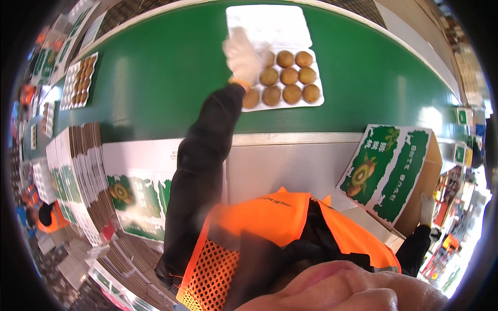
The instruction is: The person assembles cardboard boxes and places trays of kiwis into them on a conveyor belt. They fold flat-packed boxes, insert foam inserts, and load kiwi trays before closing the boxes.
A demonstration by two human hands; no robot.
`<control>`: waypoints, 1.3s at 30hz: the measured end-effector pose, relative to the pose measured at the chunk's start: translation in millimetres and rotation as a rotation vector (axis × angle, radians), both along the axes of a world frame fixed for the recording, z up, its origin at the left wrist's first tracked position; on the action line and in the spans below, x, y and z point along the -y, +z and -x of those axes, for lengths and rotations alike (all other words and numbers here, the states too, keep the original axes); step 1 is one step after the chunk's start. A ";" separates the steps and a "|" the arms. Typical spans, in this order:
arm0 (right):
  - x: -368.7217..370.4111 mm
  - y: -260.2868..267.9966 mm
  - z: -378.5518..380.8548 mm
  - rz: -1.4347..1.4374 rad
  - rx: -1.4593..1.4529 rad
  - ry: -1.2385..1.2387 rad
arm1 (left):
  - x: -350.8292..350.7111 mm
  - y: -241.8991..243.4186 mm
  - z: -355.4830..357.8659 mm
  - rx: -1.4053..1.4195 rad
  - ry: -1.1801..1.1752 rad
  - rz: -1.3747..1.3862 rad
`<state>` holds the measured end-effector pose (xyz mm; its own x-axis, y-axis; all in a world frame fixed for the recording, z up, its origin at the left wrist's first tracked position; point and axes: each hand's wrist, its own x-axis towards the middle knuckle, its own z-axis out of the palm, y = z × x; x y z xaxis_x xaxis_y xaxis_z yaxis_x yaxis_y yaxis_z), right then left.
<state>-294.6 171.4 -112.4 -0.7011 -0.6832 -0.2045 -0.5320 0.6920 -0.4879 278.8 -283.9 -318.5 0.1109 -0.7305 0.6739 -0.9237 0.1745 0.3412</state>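
My left hand (243, 58), in a whitish glove and blurred by motion, is over the left part of an open white tray (283, 105). Rows of brown kiwifruit (289, 76) sit in the tray's hollows, some partly hidden by the hand. The tray's bright lid (272, 25) lies folded back on the far side. Whether the left fingers hold anything is unclear. At the right, my gloved right hand (426, 208) grips the outer side of a tilted green-and-white cardboard box (389, 171) with kiwifruit pictures, which leans by the near edge of the green belt.
The green conveyor belt (163, 77) runs across in front of me. Another tray of kiwifruit (79, 81) is on it at the left. Stacked flat cartons (91, 171) stand beside the belt, with more cardboard (132, 268) below. A person in an orange vest (54, 217) is at far left.
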 end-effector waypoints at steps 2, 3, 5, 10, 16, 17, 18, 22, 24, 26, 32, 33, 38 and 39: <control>14.8 -1.6 6.9 0.030 0.060 0.057 | 94.4 -67.3 -44.0 -0.301 0.127 -0.126; 15.8 -1.1 4.3 0.024 0.048 0.044 | 117.4 -67.3 -46.0 -0.593 0.029 -0.292; 17.1 -6.8 -1.5 0.007 0.031 0.021 | 145.3 -72.8 -52.0 -1.095 -0.262 -0.418; -19.5 -12.1 17.8 0.009 0.023 -0.043 | 122.5 27.7 -32.7 -0.742 -0.391 -0.730; -4.3 -20.3 13.7 -0.007 -0.046 0.029 | 6.8 77.2 30.5 0.547 -0.920 -0.225; -1.4 -16.8 2.3 -0.001 -0.046 0.025 | -40.2 122.2 60.4 0.343 -0.838 -0.802; 8.6 -11.4 -4.9 0.021 -0.048 0.046 | -53.4 80.6 62.6 0.527 -0.790 -0.660; 8.5 -10.3 -4.9 0.026 -0.022 0.029 | -98.9 -28.9 81.4 0.816 -0.689 -0.196; 14.7 -13.6 -14.4 0.053 -0.036 0.024 | -76.4 -54.3 62.0 0.769 -0.812 -0.061; 15.7 -6.3 -15.5 0.046 -0.063 0.037 | -41.6 -58.2 27.3 0.796 -0.937 -0.029; 21.2 -5.4 -25.9 0.026 -0.027 0.068 | 37.6 -11.8 -34.6 0.336 -0.390 -1.014; 29.5 -7.9 -30.1 0.054 0.004 0.078 | 52.3 -22.3 -43.4 0.223 -0.237 -1.064; -9.4 -7.4 -20.8 0.148 0.087 0.027 | 19.9 -5.1 16.3 -0.221 -0.312 -1.111; -7.4 -4.0 -27.1 0.180 0.114 0.016 | 17.5 1.8 15.8 -0.322 -0.509 -1.141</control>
<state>-267.5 178.8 -116.4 -0.6691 -0.7268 -0.1550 -0.4768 0.5798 -0.6607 263.0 -301.3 -316.7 -0.3084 -0.8802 -0.3608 -0.6882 -0.0554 0.7234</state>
